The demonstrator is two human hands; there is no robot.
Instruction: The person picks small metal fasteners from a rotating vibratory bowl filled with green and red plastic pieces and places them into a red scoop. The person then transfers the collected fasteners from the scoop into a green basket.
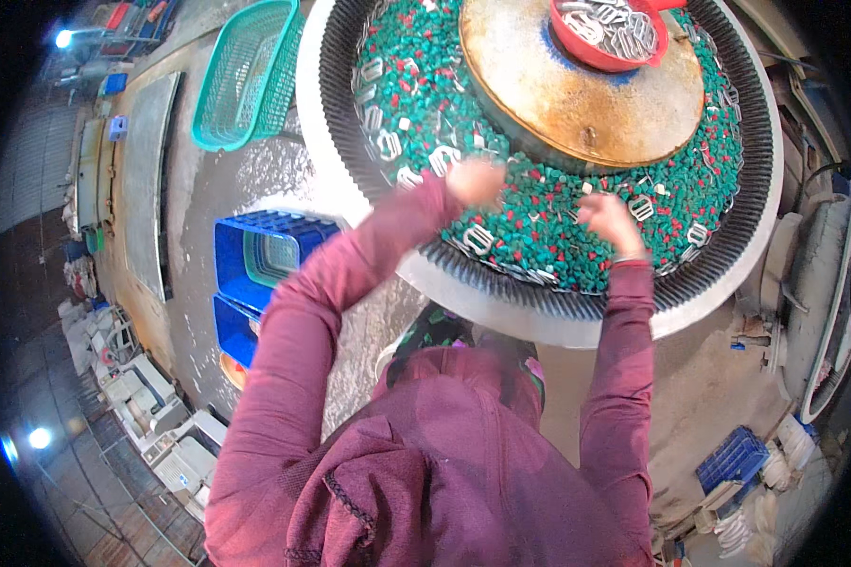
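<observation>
A large round tub (350, 156) with a black ribbed inner wall holds small green and red tumbling stones (529, 222). Flat silver slotted buckles lie among the stones, including one buckle (477, 239) near the front rim and another buckle (641, 208) by my right hand. My left hand (477, 182) is over the stones at the left, smeared by motion, so its fingers cannot be read. Just above the stones, my right hand (610, 225) has its fingers curled; what they hold, if anything, is hidden. A red plastic bowl (610, 57) full of silver buckles sits on the tub's centre.
The tub's raised centre has a rusty round lid (577, 113). On the left stand a green mesh basket (246, 76) and stacked blue crates (241, 265). Another blue crate (733, 458) is at lower right, below a long grey trough (813, 283).
</observation>
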